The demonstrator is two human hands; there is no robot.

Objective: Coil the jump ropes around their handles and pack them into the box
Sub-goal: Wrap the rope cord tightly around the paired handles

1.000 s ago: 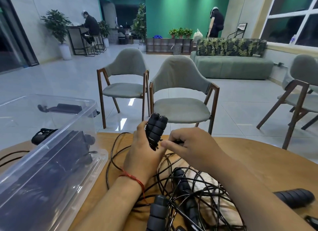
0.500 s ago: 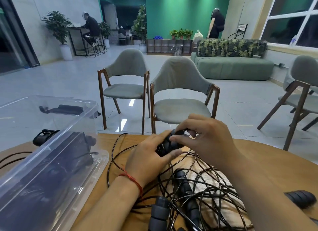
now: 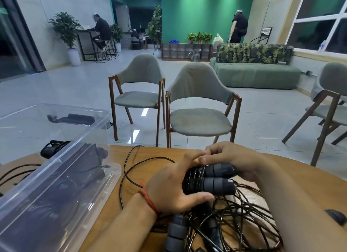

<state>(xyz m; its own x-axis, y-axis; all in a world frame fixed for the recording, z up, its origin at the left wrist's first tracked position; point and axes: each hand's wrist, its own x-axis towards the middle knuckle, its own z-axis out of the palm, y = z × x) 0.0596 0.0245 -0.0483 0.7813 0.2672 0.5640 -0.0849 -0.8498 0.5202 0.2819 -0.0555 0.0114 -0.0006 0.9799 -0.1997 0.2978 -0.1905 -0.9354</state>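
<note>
Jump rope handles, two grey ribbed grips side by side with black cord wound round one end, lie level just above the table, over a tangle of loose ropes and right of the clear box. Left hand grips the wound end, and right hand curls over the far end. A second ago they stood upright in the left hand.

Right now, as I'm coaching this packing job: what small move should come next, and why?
Probably one more wrap: the left hand steadies the pair of grey foam handles while the right hand leads the thin black cord round them. Both hands grip the handles, only a few turns sit on their left end, and a long loop lies loose on the wooden table.
</note>
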